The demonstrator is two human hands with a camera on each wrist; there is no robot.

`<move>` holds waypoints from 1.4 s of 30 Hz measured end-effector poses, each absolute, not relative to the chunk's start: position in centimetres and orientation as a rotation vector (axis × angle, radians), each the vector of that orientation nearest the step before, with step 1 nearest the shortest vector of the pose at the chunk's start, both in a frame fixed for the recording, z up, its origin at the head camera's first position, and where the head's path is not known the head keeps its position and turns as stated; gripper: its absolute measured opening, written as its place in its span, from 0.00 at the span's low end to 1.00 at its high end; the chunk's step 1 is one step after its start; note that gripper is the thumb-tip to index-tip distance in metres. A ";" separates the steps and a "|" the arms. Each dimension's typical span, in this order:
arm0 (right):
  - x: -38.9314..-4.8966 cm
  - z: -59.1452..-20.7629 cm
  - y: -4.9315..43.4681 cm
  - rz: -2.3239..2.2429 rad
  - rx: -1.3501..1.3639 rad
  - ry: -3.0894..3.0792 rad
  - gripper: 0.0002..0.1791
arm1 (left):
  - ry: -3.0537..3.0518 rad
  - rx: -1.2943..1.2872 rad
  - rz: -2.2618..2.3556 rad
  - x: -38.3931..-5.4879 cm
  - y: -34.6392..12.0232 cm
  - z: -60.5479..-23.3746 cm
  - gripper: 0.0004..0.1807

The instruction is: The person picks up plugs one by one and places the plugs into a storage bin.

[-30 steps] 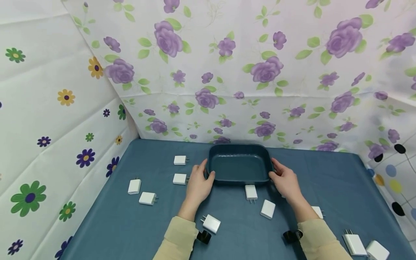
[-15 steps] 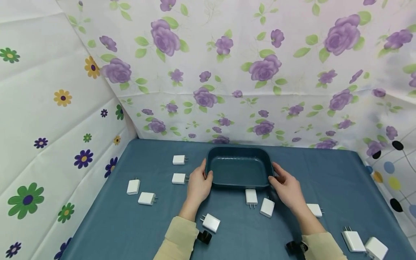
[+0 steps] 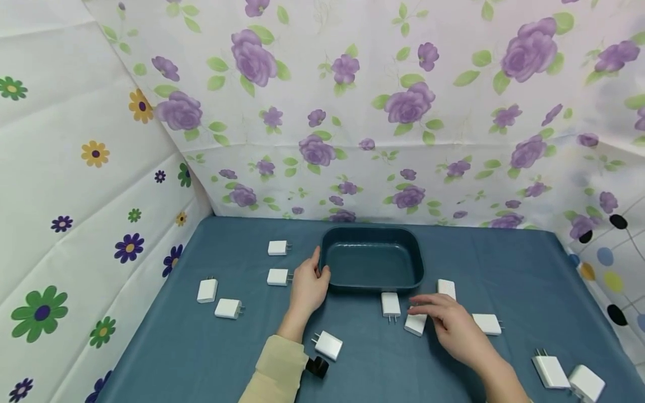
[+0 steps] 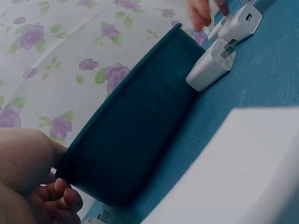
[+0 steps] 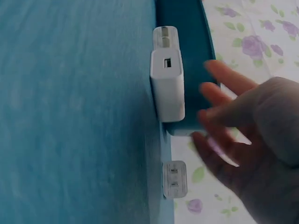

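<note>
A dark teal rectangular tray (image 3: 373, 263) rests on the table's far part, its inside bare. My left hand (image 3: 309, 286) holds its left end, thumb at the rim and fingers curled by the corner in the left wrist view. My right hand (image 3: 456, 327), fingers spread and loosely bent, hovers over a white plug-in charger (image 3: 415, 326) and partly covers it. In the right wrist view a gap shows between the fingers and the charger with a USB port (image 5: 168, 91). Another charger (image 3: 390, 304) lies at the tray's front side, and one more (image 3: 446, 287) stands just beyond my right hand.
Several more white chargers lie about the blue tablecloth (image 3: 201, 358): a group on the left including one charger (image 3: 229, 308), one by my left forearm (image 3: 328, 345), one (image 3: 486, 324) right of my right hand, and a pair (image 3: 550, 371) near the right edge. Flowered cloth (image 3: 322, 112) hangs behind.
The tray has come slightly nearer. My right hand has let go of its right end and moved back over the chargers. The left hand stays at the tray.
</note>
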State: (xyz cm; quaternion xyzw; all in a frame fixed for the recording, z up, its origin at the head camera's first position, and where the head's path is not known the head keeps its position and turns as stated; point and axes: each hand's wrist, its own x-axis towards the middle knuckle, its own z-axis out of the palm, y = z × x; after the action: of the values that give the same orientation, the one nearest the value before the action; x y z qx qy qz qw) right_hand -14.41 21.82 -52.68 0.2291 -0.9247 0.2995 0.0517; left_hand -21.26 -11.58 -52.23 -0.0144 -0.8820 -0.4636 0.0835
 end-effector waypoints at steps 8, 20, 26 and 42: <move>-14.8 -52.4 21.9 0.860 0.782 -2.963 0.27 | -2.625 -0.068 -1.374 -21.9 -11.6 -51.8 0.31; -15.3 -52.4 21.3 0.708 0.814 -3.067 0.27 | -2.589 -0.069 -1.388 -21.6 -11.5 -53.0 0.30; -15.8 -52.0 21.4 0.752 0.881 -3.088 0.25 | -2.595 -0.041 -1.386 -21.4 -11.6 -52.9 0.31; -16.4 -49.3 21.0 1.476 0.718 -3.100 0.24 | -2.586 -0.031 -1.367 -21.4 -11.0 -52.9 0.30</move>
State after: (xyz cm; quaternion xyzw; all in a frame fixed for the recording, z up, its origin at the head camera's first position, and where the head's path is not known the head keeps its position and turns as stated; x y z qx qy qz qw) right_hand -16.44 20.99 -49.30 0.2012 -0.8690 0.4138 -0.1819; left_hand -21.43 -11.05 -52.86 -0.0107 -0.8789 -0.4645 0.1082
